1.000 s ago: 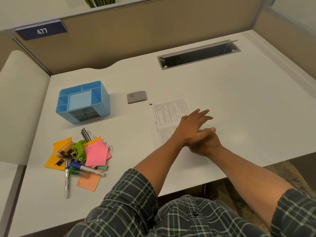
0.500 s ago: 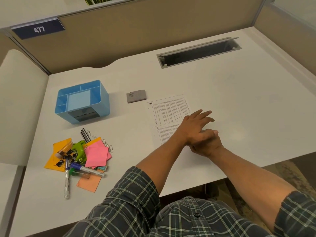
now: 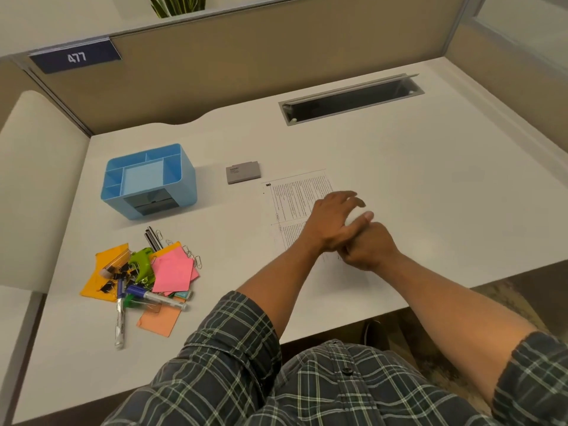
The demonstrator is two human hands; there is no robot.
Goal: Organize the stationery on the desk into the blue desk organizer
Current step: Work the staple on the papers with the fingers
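The blue desk organizer [image 3: 187,186] stands at the back left of the desk, its compartments bare. In front of it lies a pile of stationery: pink sticky notes [image 3: 172,273], orange and yellow notes [image 3: 159,322], a green stapler [image 3: 142,262], markers [image 3: 156,298], black pens [image 3: 152,238], binder clips [image 3: 115,276] and paper clips [image 3: 193,256]. My left hand [image 3: 330,224] lies over my right hand [image 3: 370,252] on a printed sheet [image 3: 295,198], well to the right of the pile. The left fingers are spread and blurred. The right fingers are loosely curled beneath it. Neither hand holds anything.
A small grey box [image 3: 243,173] lies between the organizer and the printed sheet. A cable slot [image 3: 350,101] is cut into the desk at the back right. Beige partition walls [image 3: 246,72] close the back and the left side.
My left hand's fingers have shifted a little and now look blurred. Both hands stay together on the printed sheet. The stationery pile and organizer have not moved.
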